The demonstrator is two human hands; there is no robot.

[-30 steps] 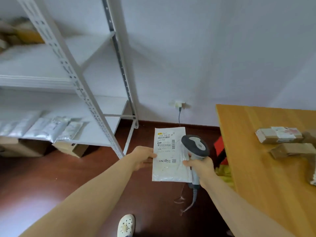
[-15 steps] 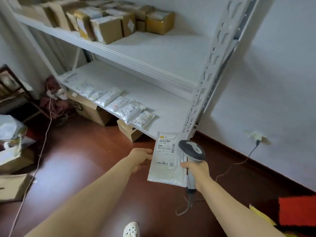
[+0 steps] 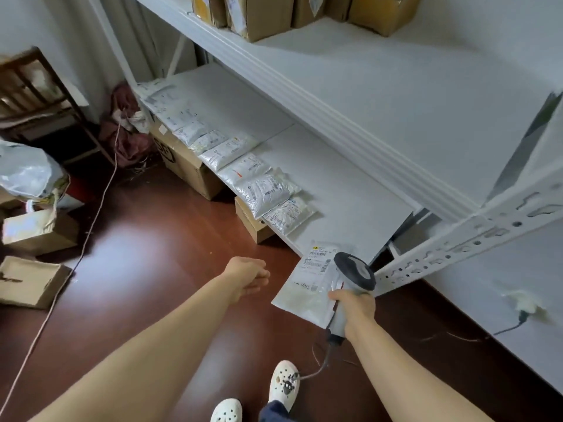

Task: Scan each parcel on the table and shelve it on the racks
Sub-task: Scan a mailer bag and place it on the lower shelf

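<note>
My right hand point(image 3: 353, 306) grips the handle of a grey barcode scanner point(image 3: 355, 274) and also pinches a flat white mailer parcel point(image 3: 307, 287) with a printed label against it. The parcel hangs just in front of the low white rack shelf point(image 3: 344, 184). My left hand point(image 3: 248, 277) is off the parcel, a little to its left, fingers relaxed and holding nothing. A row of several white mailers point(image 3: 259, 190) lies along the front edge of that low shelf, ending just above the held parcel.
The upper shelf point(image 3: 380, 80) carries several brown boxes point(image 3: 268, 13). Cardboard boxes point(image 3: 185, 166) sit on the floor under the rack. More boxes and a plastic bag point(image 3: 27, 175) stand at left, with a cord point(image 3: 76, 263) across the dark floor. A perforated rack post point(image 3: 475, 242) is at right.
I have turned left from the table to face the rack and stepped closer. My left hand has let go of the parcel, which now stays in my right hand with the scanner.
</note>
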